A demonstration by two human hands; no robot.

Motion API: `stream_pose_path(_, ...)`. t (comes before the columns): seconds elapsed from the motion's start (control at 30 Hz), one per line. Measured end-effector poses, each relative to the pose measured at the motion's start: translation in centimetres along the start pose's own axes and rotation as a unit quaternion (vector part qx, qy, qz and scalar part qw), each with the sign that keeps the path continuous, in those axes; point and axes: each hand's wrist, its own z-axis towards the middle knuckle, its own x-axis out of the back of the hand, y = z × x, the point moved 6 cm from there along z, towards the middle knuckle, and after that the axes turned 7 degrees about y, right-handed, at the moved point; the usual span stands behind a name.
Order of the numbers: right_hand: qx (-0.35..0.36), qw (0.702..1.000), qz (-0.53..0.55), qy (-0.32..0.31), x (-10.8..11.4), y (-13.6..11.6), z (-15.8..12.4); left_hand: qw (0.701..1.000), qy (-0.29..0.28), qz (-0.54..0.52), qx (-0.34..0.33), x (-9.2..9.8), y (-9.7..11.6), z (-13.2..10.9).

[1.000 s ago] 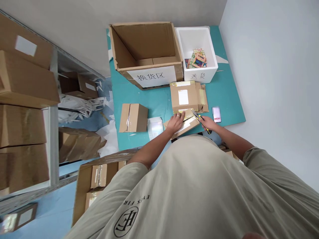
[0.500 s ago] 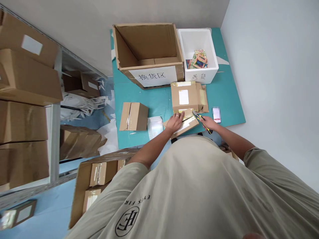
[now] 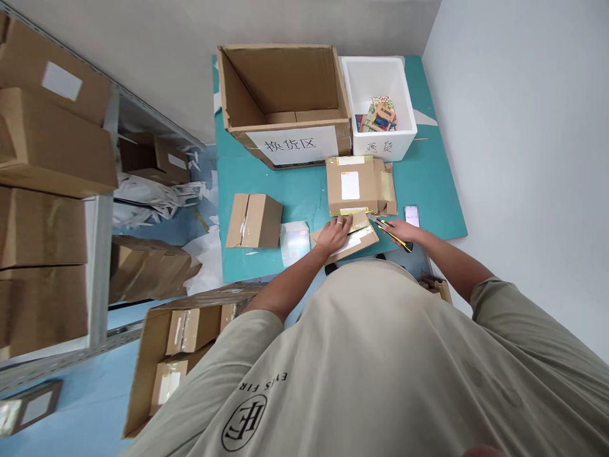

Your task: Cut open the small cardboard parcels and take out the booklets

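Note:
On the near edge of the teal table lies a small, tilted cardboard box (image 3: 358,244) with a white label, tape and a dark slit along its top. My left hand (image 3: 334,233) holds this box at its left part, the fingers over the top. In my right hand (image 3: 402,232) is a yellow and black utility knife (image 3: 403,243), its blade end by the box's right corner. Just beyond lies a flat taped carton (image 3: 339,187) with a label, beside folded cardboard. A phone (image 3: 412,214) lies behind my right hand, partly hidden by it.
A large open carton (image 3: 295,145) and a white foam box (image 3: 383,145) holding colourful packets stand at the back. Left on the table are a closed carton (image 3: 247,221) and a clear plastic bag (image 3: 295,242). Shelves of cartons (image 3: 47,146) stand left; an open carton (image 3: 137,374) holds boxes below.
My right hand has shifted slightly right, and the knife has drawn back a little from the box, lying flatter. The hand now covers part of the phone. My left hand stays on the box.

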Motion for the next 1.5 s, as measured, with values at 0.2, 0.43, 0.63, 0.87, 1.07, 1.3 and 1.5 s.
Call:
stream_pose_path(0.2, 0.009, 0.999, 0.015, -0.045, 0.6, 0.8, 0.3, 0.999, 0.022, 0.004, -0.023, -0.8, 0.2, 0.1)
stream_pose_path(0.43, 0.004, 0.998, -0.022, -0.051, -0.3, 1.3, -0.2, 0.999, 0.033, 0.012, -0.031, -1.8, -0.2, 0.4)
stream_pose_path(0.63, -0.044, 0.996, 0.003, -0.076, -0.7, 2.6, -1.8, 0.999, 0.037, -0.002, -0.036, -2.9, 0.1, 0.4)
stream_pose_path(0.87, -0.046, 0.996, 0.026, -0.068, -1.3, 1.6, -2.1, 0.999, 0.044, -0.008, -0.018, -2.7, -0.7, 0.5)
stream_pose_path(1.07, -0.034, 0.993, -0.067, -0.09, -1.8, 2.0, -1.9, 1.0, 0.025, 0.001, -0.017, -2.3, -0.6, 0.3)
stream_pose_path(1.3, 0.018, 0.985, -0.169, -0.033, -2.0, 0.2, -0.5, 1.0, -0.018, -0.019, -0.005, -0.3, -1.3, 1.4)
stream_pose_path(1.5, 0.003, 0.978, -0.205, -0.043, 0.3, -0.2, -0.3, 0.999, -0.039, -0.015, -0.005, 1.9, -2.5, 3.4)
